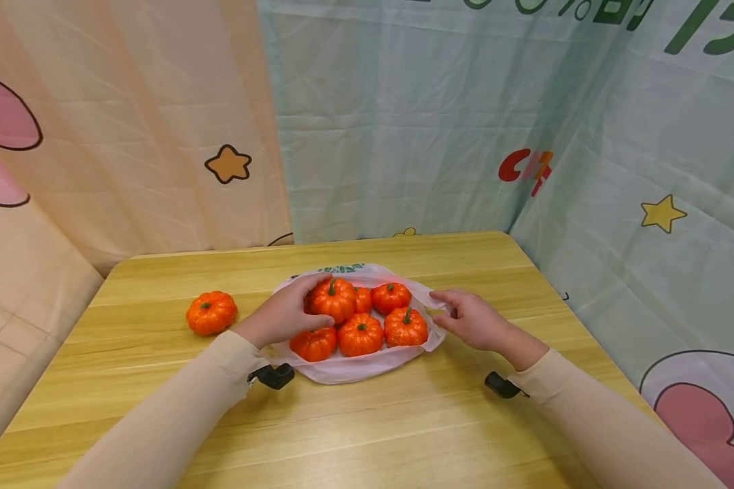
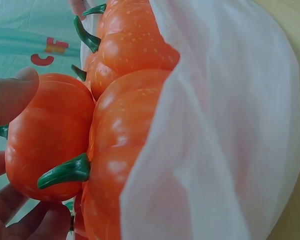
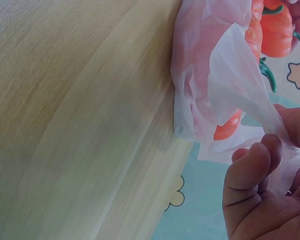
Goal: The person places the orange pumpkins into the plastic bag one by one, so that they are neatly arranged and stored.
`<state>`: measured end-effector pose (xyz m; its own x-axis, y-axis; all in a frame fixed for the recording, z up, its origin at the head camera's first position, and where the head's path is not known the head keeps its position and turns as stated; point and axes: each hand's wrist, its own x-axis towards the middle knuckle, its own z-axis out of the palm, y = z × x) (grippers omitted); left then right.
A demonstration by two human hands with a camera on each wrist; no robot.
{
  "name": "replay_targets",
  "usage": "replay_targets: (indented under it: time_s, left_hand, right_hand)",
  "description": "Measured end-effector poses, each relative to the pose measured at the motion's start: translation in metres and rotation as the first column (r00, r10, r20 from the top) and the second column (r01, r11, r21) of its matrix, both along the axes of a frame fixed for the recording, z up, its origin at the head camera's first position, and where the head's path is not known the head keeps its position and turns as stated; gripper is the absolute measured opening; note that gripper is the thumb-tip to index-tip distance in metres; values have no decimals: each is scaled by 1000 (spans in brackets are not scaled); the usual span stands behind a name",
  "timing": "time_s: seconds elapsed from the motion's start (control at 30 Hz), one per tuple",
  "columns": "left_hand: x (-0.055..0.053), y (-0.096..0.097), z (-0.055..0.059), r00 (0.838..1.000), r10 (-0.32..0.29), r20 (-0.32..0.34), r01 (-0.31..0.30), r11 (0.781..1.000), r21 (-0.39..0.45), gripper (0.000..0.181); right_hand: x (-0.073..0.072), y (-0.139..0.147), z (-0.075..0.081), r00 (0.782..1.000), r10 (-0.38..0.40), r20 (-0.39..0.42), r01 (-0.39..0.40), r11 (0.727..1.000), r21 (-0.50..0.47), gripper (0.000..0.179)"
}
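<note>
A thin white plastic bag (image 1: 348,370) lies spread open on the table, with several small orange pumpkins (image 1: 360,335) inside. My left hand (image 1: 284,311) grips one pumpkin (image 2: 50,137) at the bag's left side, thumb on one side and fingers on the other. That pumpkin sits higher than the others and appears to touch a neighbour in the left wrist view. At the bag's right edge, my right hand (image 1: 474,319) pinches the plastic rim (image 3: 277,122) between thumb and curled fingers. Some pumpkins are partly hidden by the left hand and the bag.
Another orange pumpkin (image 1: 211,313) rests on the wooden table (image 1: 391,435), left of the bag. Printed fabric curtains (image 1: 391,136) hang behind the table and on its right side. A black wrist device (image 1: 272,375) shows below the left hand.
</note>
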<state>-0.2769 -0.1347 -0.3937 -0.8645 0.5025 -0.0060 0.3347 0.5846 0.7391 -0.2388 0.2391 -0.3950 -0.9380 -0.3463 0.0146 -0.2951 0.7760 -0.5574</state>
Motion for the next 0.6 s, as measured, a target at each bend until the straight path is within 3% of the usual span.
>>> replay_targets:
  time_s: [0.6]
  left_hand:
    - [0,-4,2,1000,5,0,-5,999,-33,83]
  right_hand:
    - [0,-2,0,1000,-5,7,5,1000,7,51]
